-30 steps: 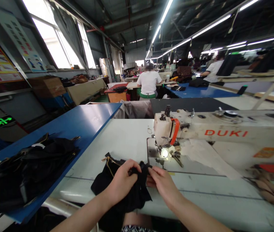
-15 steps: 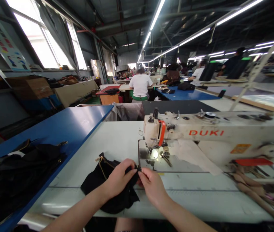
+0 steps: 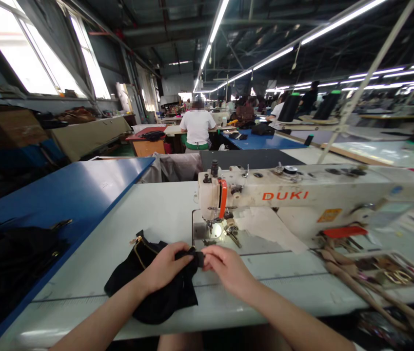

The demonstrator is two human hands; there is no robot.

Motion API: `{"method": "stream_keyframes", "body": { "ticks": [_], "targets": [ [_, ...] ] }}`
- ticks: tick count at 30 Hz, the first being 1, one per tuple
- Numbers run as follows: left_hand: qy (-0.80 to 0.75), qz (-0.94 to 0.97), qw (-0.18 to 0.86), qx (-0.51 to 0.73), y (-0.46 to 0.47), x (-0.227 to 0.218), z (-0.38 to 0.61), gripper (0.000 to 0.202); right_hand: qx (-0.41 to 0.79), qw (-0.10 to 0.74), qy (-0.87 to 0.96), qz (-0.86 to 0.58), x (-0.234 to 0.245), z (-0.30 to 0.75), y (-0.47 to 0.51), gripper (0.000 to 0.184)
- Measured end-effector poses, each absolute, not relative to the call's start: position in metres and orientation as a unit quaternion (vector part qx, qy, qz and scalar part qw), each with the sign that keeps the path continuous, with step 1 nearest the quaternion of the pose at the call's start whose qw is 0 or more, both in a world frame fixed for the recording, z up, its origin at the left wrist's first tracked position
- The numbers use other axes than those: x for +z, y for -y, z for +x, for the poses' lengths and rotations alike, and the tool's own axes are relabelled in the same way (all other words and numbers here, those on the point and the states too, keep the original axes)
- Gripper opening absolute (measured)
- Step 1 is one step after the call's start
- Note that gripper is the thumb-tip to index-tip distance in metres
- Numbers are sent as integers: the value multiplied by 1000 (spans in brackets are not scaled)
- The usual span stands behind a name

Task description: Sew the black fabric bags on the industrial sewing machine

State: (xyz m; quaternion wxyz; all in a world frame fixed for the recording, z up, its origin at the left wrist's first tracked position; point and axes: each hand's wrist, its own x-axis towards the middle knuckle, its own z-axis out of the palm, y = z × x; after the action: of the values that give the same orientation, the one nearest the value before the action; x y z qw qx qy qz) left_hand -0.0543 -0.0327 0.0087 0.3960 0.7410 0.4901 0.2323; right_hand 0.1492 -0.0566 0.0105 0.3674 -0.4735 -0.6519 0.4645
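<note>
A black fabric piece point(image 3: 144, 287) with a gold zipper lies on the white sewing table point(image 3: 163, 209) in front of me. My left hand point(image 3: 165, 265) is closed on its upper edge. My right hand point(image 3: 225, 265) pinches the same edge from the right, fingertips meeting the left hand's. Both hands sit just in front of the needle plate of the white DUKI sewing machine point(image 3: 302, 195), whose lit needle area point(image 3: 216, 229) is a short way beyond the fingers.
A pile of black pieces point(image 3: 5, 258) lies on the blue table point(image 3: 82, 185) at my left. Brown straps and a tray of small metal parts point(image 3: 385, 265) sit at the right. A person in a white top point(image 3: 197, 126) sits ahead, back turned.
The view has swung to the right. My hands have drawn the fabric's edge together into a tighter pinch and hold it a little closer to the machine.
</note>
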Motion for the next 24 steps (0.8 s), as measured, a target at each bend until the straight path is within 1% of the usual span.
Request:
{"method": "stream_keyframes", "body": {
  "ticks": [1, 2, 4, 6, 7, 10, 14, 19, 24],
  "targets": [
    [-495, 742, 388, 232, 32, 8, -54, 21, 434, 359, 663, -494, 13, 167, 53, 24],
    [-499, 741, 384, 232, 30, 8, -54, 22, 378, 347, 679, -525, 16, 189, 48, 24],
    [-507, 737, 380, 233, 27, 9, -54, 22, 224, 302, 700, -607, 20, 240, 36, 27],
    [-509, 737, 377, 235, 23, 9, -52, 22, 52, 200, 695, -689, 20, 288, 25, 29],
    [-508, 738, 375, 237, 20, 9, -50, 22, 25, 177, 685, -706, 20, 308, 21, 29],
    [-510, 743, 364, 234, 13, 6, -40, 21, 2, 129, 692, -711, 14, 340, 14, 23],
    [-519, 749, 344, 227, 9, 0, -32, 20, -11, 92, 708, -700, 9, 339, 14, 17],
    [-517, 743, 355, 232, 10, -1, -33, 21, -33, 83, 698, -711, 6, 333, 14, 17],
    [-517, 741, 364, 229, 11, 1, -31, 22, -60, 98, 696, -709, 0, 332, 13, 19]
  ]
}}
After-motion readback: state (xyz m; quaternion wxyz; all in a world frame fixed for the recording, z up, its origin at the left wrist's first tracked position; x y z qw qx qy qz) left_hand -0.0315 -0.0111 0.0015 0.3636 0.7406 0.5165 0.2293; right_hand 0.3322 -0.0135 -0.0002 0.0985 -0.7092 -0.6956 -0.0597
